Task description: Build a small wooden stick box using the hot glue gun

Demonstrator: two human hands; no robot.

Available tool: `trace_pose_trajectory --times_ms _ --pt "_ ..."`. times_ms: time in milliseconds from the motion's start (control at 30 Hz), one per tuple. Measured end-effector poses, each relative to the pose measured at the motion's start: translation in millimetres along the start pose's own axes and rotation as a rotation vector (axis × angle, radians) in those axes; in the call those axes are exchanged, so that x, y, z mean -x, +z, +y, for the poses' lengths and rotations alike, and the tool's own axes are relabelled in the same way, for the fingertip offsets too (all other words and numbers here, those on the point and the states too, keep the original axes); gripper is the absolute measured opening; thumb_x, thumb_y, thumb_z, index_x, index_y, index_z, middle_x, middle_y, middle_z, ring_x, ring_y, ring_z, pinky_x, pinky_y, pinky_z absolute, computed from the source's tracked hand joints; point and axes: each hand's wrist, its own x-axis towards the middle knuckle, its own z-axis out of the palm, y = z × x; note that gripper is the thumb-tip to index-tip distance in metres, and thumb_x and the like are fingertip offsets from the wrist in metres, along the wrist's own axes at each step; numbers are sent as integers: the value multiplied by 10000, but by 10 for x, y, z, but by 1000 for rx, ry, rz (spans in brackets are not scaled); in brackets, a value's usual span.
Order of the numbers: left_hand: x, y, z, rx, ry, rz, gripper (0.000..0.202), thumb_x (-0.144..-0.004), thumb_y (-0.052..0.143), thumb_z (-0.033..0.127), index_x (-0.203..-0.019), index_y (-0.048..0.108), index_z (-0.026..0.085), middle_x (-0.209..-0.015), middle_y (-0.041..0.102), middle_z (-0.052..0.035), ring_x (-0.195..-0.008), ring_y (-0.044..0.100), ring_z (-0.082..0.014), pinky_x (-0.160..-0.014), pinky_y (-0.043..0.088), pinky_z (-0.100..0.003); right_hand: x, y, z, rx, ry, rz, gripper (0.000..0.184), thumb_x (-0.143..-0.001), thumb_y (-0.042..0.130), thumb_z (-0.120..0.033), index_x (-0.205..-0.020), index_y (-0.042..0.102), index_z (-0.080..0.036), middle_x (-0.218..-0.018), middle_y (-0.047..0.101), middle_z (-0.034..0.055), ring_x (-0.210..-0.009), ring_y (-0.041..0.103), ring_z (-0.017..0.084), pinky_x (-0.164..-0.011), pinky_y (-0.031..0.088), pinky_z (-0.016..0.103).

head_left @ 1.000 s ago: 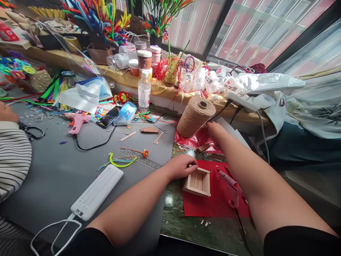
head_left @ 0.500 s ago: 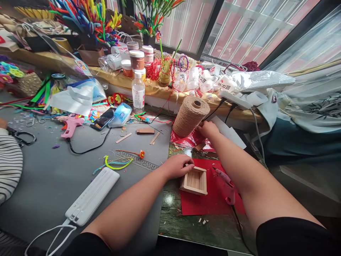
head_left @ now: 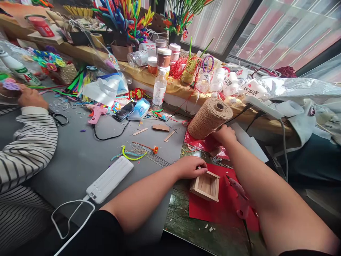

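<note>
A small open box of stacked wooden craft sticks [head_left: 204,195] stands on a red sheet [head_left: 198,209]. My left hand [head_left: 193,167] has its fingers bent over the far left corner of the box, gripping the rim. My right hand [head_left: 225,135] reaches behind a big spool of brown twine [head_left: 209,119], close to its base. The spool and the hand itself hide its fingertips, so what they touch is unclear. Beneath my right forearm, a pink glue gun [head_left: 239,192] lies on the red sheet. Red plastic wrapping [head_left: 195,141] is under the spool.
A power bank [head_left: 110,179] with a white cable, a clear ruler [head_left: 160,160], and a second pink glue gun [head_left: 96,113] lie on the grey mat. A water bottle [head_left: 159,90] stands near the crowded ledge. A co-worker's striped sleeve [head_left: 39,138] is at left.
The view has swung left, bringing more of the co-worker's arm and hand into sight. My left hand stays at the box corner, and my right hand is still behind the spool.
</note>
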Motion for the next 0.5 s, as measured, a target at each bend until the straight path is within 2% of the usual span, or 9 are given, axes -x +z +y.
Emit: trace_pose_trajectory --times_ms 167,267,400,500 --pt "9 -8 23 -3 -15 7 251 -1026 575 385 -1088 738 206 -1108 778 -65 -1056 691 -221 -910 505 -312 60 -461 109 35 -79 -46 880 -788 598 -840 -1306 658 -131 -1272 691 291 -1190 649 473 -940 535 572" --pt "20 -14 38 11 -10 26 245 -1016 591 379 -1080 742 197 -1086 777 -73 -1040 690 -221 -908 506 -312 289 -810 202 74 -144 -57 754 -812 607 -796 -1242 695 -182 -1187 743 226 -1102 695 437 -894 560 535" --pt "30 2 31 143 -24 153 209 -989 633 358 -1032 748 189 -1060 772 -76 -1041 675 -227 -965 497 -338 920 -1208 327 97 -281 27 514 -853 631 -522 -1253 690 -205 -1185 754 179 -1108 697 411 -952 559 527" --pt "19 28 29 350 -74 317 257 -1004 605 393 -1069 725 175 -1096 758 -86 -1048 671 -220 -961 509 -346 1545 -1369 337 64 -473 133 569 -837 656 -456 -1366 632 -249 -1338 701 158 -1273 624 416 -1079 511 565"
